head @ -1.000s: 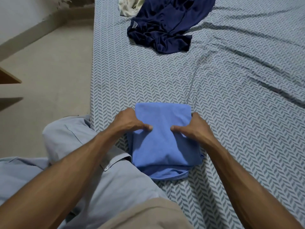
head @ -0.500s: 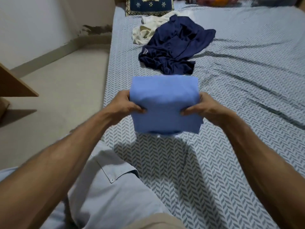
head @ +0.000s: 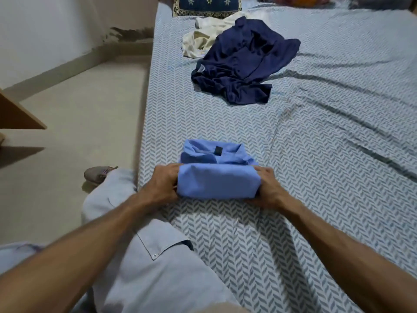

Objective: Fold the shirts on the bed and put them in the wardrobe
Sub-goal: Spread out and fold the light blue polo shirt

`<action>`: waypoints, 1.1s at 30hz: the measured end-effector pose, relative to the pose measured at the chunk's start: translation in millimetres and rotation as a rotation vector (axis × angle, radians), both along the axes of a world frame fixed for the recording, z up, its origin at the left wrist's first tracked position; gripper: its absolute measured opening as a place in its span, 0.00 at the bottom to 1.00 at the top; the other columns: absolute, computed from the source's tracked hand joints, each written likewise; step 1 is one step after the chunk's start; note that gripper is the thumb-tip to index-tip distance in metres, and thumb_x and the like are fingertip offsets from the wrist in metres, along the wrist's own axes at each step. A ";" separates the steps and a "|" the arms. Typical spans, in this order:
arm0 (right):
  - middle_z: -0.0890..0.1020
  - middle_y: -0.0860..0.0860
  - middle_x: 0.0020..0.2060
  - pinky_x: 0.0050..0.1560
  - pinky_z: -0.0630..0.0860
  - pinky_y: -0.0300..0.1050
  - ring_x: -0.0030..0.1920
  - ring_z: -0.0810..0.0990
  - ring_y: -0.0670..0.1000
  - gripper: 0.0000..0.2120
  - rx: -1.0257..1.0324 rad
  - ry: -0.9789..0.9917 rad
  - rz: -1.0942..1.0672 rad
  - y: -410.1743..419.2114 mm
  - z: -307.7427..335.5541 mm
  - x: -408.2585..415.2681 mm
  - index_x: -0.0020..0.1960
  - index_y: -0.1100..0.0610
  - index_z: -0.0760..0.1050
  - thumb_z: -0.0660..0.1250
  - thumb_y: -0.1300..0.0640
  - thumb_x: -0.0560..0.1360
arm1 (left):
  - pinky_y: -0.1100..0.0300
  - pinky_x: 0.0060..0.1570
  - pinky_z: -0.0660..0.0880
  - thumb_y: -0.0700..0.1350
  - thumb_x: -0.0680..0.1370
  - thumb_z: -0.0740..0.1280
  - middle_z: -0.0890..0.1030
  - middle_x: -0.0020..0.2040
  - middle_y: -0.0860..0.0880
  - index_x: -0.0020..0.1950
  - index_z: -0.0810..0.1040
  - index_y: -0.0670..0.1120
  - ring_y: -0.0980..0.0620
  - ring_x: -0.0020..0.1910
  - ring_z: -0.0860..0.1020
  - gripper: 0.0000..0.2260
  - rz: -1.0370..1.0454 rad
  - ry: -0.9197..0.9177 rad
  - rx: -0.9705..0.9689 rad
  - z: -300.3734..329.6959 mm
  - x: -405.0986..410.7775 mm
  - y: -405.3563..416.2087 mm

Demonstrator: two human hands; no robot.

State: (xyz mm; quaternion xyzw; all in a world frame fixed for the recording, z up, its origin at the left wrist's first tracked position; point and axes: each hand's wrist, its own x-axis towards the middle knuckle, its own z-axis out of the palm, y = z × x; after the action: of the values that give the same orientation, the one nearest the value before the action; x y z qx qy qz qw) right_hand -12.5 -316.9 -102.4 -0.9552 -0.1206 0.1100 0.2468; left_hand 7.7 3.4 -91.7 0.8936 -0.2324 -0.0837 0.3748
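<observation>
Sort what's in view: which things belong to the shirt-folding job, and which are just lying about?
Job: folded light blue shirt, held by left hand and right hand; crumpled navy shirt; cream garment; bed.

Lying about: patterned pillow; wooden furniture edge.

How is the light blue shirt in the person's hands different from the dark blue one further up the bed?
The light blue shirt is folded into a neat block; the dark blue shirt lies crumpled and spread out. The left hand and right hand grip the light one's ends; nothing touches the dark one. Both sit on the patterned bed.
</observation>
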 end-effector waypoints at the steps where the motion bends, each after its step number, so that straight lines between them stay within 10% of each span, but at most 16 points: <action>1: 0.82 0.58 0.61 0.62 0.72 0.60 0.64 0.78 0.59 0.29 -0.005 -0.091 0.055 -8.5 -15.8 -5.9 0.65 0.50 0.76 0.77 0.49 0.66 | 0.54 0.52 0.79 0.46 0.65 0.66 0.85 0.54 0.42 0.58 0.79 0.49 0.44 0.57 0.81 0.22 -0.062 -0.051 0.044 -8.7 -3.0 4.9; 9: 0.62 0.56 0.78 0.64 0.61 0.59 0.78 0.61 0.56 0.51 -0.267 -0.132 0.332 -8.1 25.4 -41.6 0.75 0.46 0.69 0.66 0.53 0.49 | 0.52 0.62 0.70 0.47 0.60 0.65 0.82 0.63 0.51 0.60 0.84 0.50 0.48 0.67 0.77 0.28 -0.254 -0.221 0.394 5.0 -17.1 29.7; 15: 0.75 0.46 0.66 0.55 0.65 0.55 0.69 0.70 0.49 0.39 -0.308 -0.105 0.539 -13.1 19.6 -77.1 0.66 0.41 0.75 0.66 0.55 0.53 | 0.56 0.45 0.77 0.47 0.61 0.64 0.83 0.43 0.59 0.46 0.85 0.60 0.58 0.47 0.78 0.18 -0.394 -0.079 0.474 16.0 -44.7 30.1; 21: 0.85 0.46 0.42 0.43 0.72 0.53 0.42 0.82 0.54 0.13 -0.073 -0.543 0.207 26.4 33.7 -30.2 0.49 0.50 0.84 0.63 0.59 0.71 | 0.64 0.52 0.75 0.40 0.74 0.69 0.85 0.47 0.59 0.53 0.87 0.53 0.62 0.43 0.79 0.13 0.180 0.082 0.170 24.3 -15.0 12.0; 25: 0.84 0.47 0.40 0.46 0.65 0.52 0.44 0.80 0.56 0.05 -0.147 -0.534 -0.009 93.9 42.1 14.3 0.46 0.50 0.82 0.68 0.53 0.73 | 0.59 0.51 0.78 0.40 0.78 0.68 0.86 0.47 0.56 0.52 0.86 0.52 0.57 0.44 0.81 0.09 0.334 0.020 0.061 28.0 34.5 -5.2; 33: 0.79 0.49 0.42 0.43 0.49 0.50 0.53 0.71 0.56 0.04 -0.314 -0.156 -0.092 128.5 28.5 21.1 0.45 0.50 0.67 0.62 0.55 0.77 | 0.57 0.54 0.74 0.35 0.74 0.68 0.84 0.57 0.48 0.62 0.83 0.48 0.48 0.56 0.80 0.18 -0.194 0.007 0.511 41.5 107.2 -38.0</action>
State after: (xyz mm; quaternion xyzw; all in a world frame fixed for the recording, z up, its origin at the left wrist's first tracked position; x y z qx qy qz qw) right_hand 8.6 -188.4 -74.0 -0.9922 -0.0770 0.0417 0.0892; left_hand 114.9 -34.6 -50.2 0.9325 -0.2868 -0.1784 0.1282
